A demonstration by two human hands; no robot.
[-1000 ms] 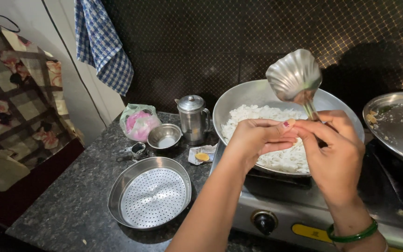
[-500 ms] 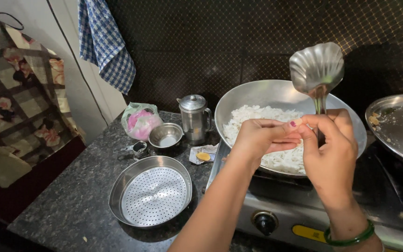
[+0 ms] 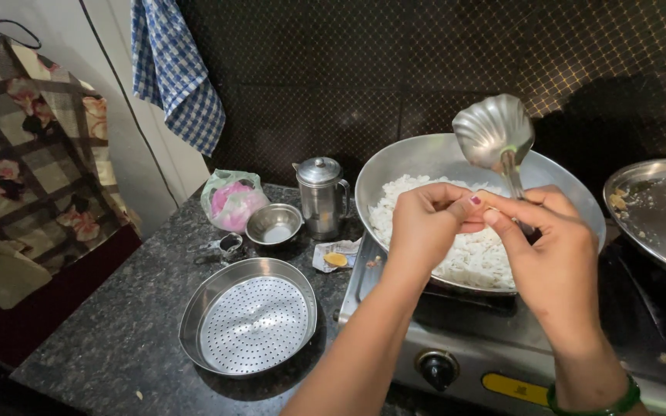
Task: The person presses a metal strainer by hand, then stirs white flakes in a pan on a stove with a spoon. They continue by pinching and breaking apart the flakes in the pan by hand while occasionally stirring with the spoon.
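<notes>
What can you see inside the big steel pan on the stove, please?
The steel pan holds a heap of white flaked food. Both hands, left hand and right hand, hover above it and cover its middle; the right holds a ladle upright.

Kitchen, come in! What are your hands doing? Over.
Left hand and right hand pinched together over the pan of rice. Right also grips the ladle. Nothing blocking. Over.

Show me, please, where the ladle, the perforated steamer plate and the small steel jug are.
ladle (image 3: 493, 131): head view, back of its scalloped bowl.
perforated steamer plate (image 3: 253, 325): head view, its holed centre.
small steel jug (image 3: 319, 206): head view, its body.
</notes>
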